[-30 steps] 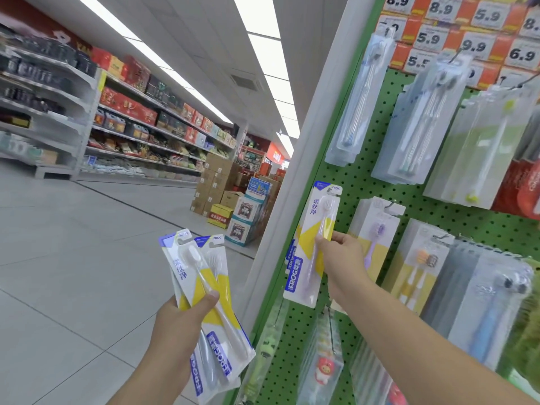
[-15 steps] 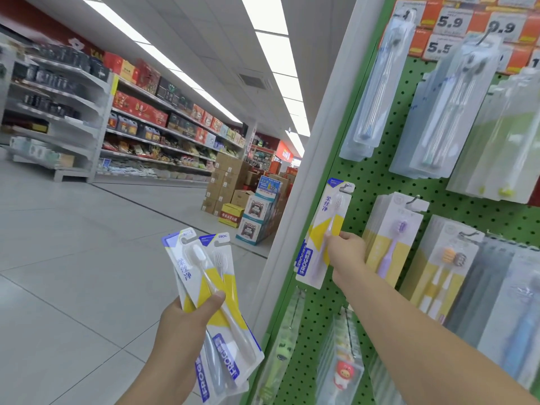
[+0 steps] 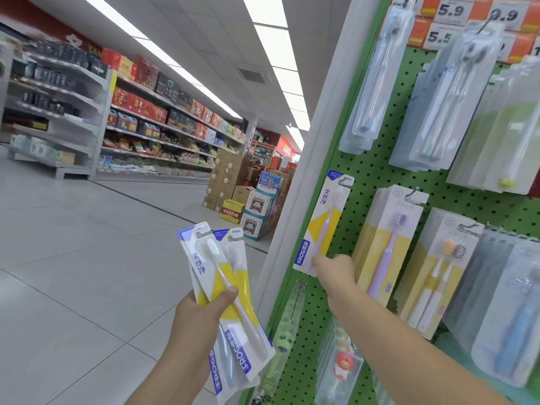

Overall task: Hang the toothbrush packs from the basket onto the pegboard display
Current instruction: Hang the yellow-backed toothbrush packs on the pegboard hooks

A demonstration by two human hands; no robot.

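Basket out of sight; peg hook behind the pack top hard to make out. Right hand [image 3: 333, 268] pinches the bottom edge of a yellow-white toothbrush pack [image 3: 323, 223] against the green pegboard [image 3: 365, 168], fingers mostly hidden behind the card. Left hand [image 3: 201, 314] grips a fan of spare packs [image 3: 225, 287], thumb across the front. Since half a second ago the right hand has slid lower on the pack.
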